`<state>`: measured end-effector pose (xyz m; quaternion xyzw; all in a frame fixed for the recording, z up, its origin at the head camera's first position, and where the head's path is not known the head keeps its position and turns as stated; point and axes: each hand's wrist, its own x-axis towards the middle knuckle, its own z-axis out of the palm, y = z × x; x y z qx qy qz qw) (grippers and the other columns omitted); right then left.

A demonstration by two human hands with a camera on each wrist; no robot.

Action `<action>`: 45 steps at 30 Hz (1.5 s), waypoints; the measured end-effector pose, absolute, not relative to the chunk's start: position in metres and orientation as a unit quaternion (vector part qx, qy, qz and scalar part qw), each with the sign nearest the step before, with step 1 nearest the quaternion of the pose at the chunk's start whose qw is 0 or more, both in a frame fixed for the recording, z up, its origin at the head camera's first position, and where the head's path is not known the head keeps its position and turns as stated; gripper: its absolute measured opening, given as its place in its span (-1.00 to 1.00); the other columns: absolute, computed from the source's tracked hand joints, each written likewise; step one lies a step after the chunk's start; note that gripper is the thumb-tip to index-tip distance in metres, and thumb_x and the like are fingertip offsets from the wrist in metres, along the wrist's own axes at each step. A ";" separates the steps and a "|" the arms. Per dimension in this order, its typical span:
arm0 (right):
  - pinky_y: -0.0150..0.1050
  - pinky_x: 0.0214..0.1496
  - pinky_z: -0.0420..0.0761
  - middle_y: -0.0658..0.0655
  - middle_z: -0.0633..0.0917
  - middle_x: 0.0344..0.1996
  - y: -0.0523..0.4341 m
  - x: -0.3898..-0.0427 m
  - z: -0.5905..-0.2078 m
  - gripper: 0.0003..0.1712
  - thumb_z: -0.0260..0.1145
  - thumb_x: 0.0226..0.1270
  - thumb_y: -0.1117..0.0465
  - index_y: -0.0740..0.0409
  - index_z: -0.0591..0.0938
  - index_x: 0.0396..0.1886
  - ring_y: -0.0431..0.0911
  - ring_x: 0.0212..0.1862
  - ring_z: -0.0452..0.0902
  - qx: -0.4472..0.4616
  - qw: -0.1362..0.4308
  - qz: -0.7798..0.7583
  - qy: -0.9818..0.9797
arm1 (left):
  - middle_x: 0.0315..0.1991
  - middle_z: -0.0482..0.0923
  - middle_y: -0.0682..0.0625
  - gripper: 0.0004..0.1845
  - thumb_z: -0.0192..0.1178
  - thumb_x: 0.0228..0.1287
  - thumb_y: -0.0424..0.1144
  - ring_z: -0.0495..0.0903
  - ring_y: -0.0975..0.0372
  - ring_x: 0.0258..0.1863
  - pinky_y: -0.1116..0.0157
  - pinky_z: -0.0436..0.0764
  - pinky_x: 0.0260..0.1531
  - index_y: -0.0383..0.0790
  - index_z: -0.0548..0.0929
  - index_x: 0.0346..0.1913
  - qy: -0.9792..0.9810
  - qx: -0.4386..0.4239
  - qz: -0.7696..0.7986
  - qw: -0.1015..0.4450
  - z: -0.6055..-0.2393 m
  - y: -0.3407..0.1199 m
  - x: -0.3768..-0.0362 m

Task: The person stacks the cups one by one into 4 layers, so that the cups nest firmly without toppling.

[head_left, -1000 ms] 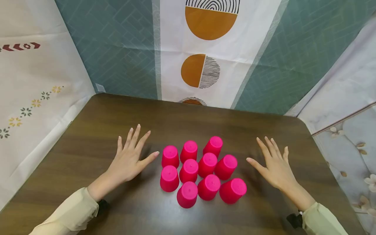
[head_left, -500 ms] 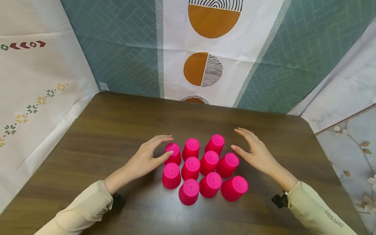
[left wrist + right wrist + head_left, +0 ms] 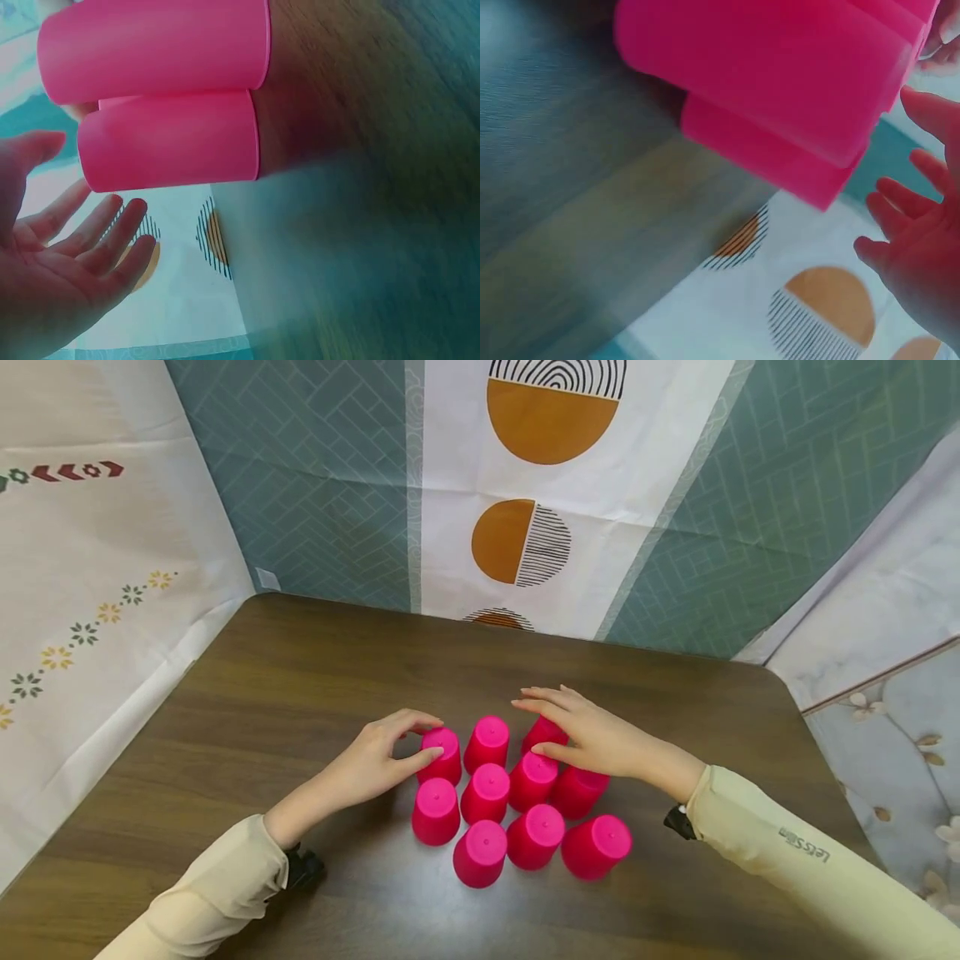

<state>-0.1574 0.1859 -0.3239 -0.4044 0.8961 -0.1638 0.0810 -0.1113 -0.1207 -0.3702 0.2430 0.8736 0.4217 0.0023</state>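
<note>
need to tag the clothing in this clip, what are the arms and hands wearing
Both hands are bare: the left hand and right hand wear no gloves or rings that show. Each arm has a long pale beige fabric sleeve. The right sleeve carries small dark lettering. A black strap sits at the left wrist, another at the right.

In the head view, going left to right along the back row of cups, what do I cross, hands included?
Left hand → back-left cup, which its fingers curl around → back-middle cup → back-right cup, partly under the right hand → bare table.
</note>
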 end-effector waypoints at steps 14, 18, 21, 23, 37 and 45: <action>-0.04 0.21 0.43 0.16 0.36 0.30 0.149 -0.156 -0.330 -0.24 0.41 0.10 0.14 0.03 0.36 0.32 0.04 0.28 0.33 -0.466 0.100 -0.096 0.874 | 0.02 0.50 0.01 -0.36 0.41 0.00 -0.17 0.52 0.16 -0.03 0.11 0.60 -0.12 -0.14 0.42 0.19 0.863 0.291 0.408 0.068 -0.374 -0.114 -0.120; -0.10 0.13 0.51 0.15 0.45 0.22 0.145 -0.153 -0.337 -0.33 0.41 0.11 0.17 0.07 0.43 0.26 0.02 0.22 0.40 -0.472 0.095 -0.097 0.871 | 0.02 0.51 -0.01 -0.35 0.41 -0.01 -0.19 0.52 0.14 -0.04 0.13 0.61 -0.14 -0.15 0.43 0.20 0.865 0.278 0.409 0.081 -0.374 -0.110 -0.122; -0.13 0.11 0.53 0.14 0.49 0.16 0.142 -0.153 -0.340 -0.38 0.41 0.10 0.18 0.10 0.47 0.20 0.01 0.17 0.45 -0.473 0.094 -0.112 0.869 | 0.00 0.52 -0.03 -0.36 0.42 -0.03 -0.22 0.54 0.15 -0.07 0.16 0.63 -0.18 -0.18 0.45 0.18 0.868 0.276 0.405 0.078 -0.373 -0.111 -0.125; -0.15 0.09 0.54 0.11 0.52 0.11 0.139 -0.154 -0.339 -0.40 0.42 0.09 0.18 0.09 0.49 0.17 -0.02 0.13 0.47 -0.474 0.087 -0.112 0.869 | -0.01 0.54 -0.04 -0.37 0.42 -0.03 -0.23 0.54 0.15 -0.09 0.17 0.64 -0.21 -0.20 0.46 0.17 0.872 0.276 0.398 0.066 -0.369 -0.113 -0.128; -0.26 -0.05 0.60 0.02 0.55 -0.10 0.128 -0.166 -0.324 -0.44 0.50 -0.01 0.12 0.05 0.57 0.04 -0.11 -0.13 0.59 -0.466 0.109 -0.077 0.875 | -0.10 0.61 -0.13 -0.48 0.38 0.03 -0.15 0.62 0.07 -0.15 0.18 0.62 -0.24 -0.25 0.50 0.06 0.885 0.163 0.436 -0.018 -0.356 -0.099 -0.187; -0.26 -0.07 0.61 0.06 0.53 -0.05 0.123 -0.168 -0.325 -0.45 0.47 0.02 0.19 0.11 0.54 0.07 -0.07 -0.03 0.54 -0.457 0.136 -0.110 0.872 | -0.05 0.58 -0.19 -0.49 0.34 0.07 -0.20 0.60 0.02 -0.12 0.15 0.59 -0.16 -0.32 0.47 0.07 0.892 0.142 0.430 -0.016 -0.360 -0.089 -0.211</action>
